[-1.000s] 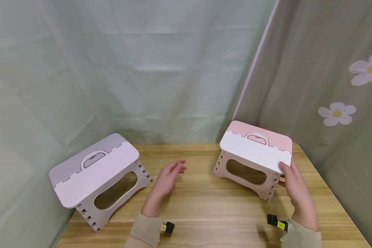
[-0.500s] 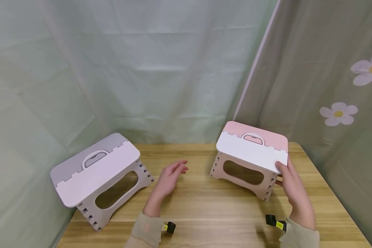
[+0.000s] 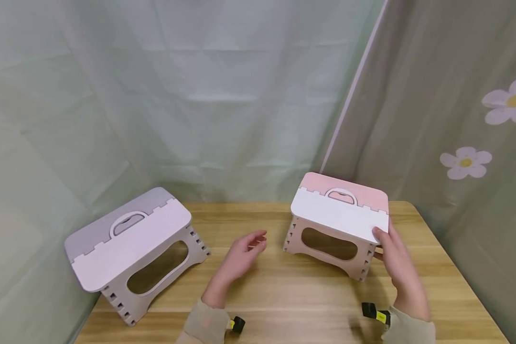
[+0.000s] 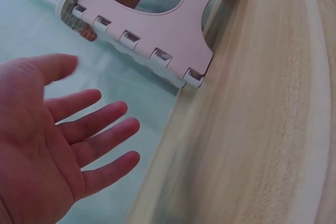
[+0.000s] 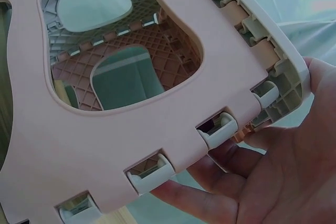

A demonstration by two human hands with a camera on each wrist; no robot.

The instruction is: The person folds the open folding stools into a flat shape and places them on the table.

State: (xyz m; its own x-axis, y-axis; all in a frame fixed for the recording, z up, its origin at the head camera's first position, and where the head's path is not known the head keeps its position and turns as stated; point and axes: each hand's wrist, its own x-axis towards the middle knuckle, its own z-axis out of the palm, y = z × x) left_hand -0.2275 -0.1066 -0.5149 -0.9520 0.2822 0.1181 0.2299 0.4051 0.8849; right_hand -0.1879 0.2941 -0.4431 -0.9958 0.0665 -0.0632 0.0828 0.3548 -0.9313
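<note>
A pink and white folding step stool (image 3: 339, 208) stands unfolded at the right of the table. My right hand (image 3: 397, 255) grips its right end, the thumb on the white top and the fingers beneath the edge. In the right wrist view those fingers (image 5: 231, 174) curl under the hinged side of the pink leg panel. My left hand (image 3: 241, 260) hovers over the middle of the table, apart from both stools. Its fingers are spread and relaxed in the left wrist view, with nothing in the palm (image 4: 37, 145).
A second folding step stool (image 3: 131, 239), grey-purple and pale pink, stands unfolded at the left. Pale green curtains (image 3: 223, 95) hang behind the wooden table (image 3: 284, 296), and a grey-brown curtain with flowers (image 3: 417, 124) hangs at the right.
The pink and white stool has shifted left across the table with my right hand on it. My left hand has moved slightly right.
</note>
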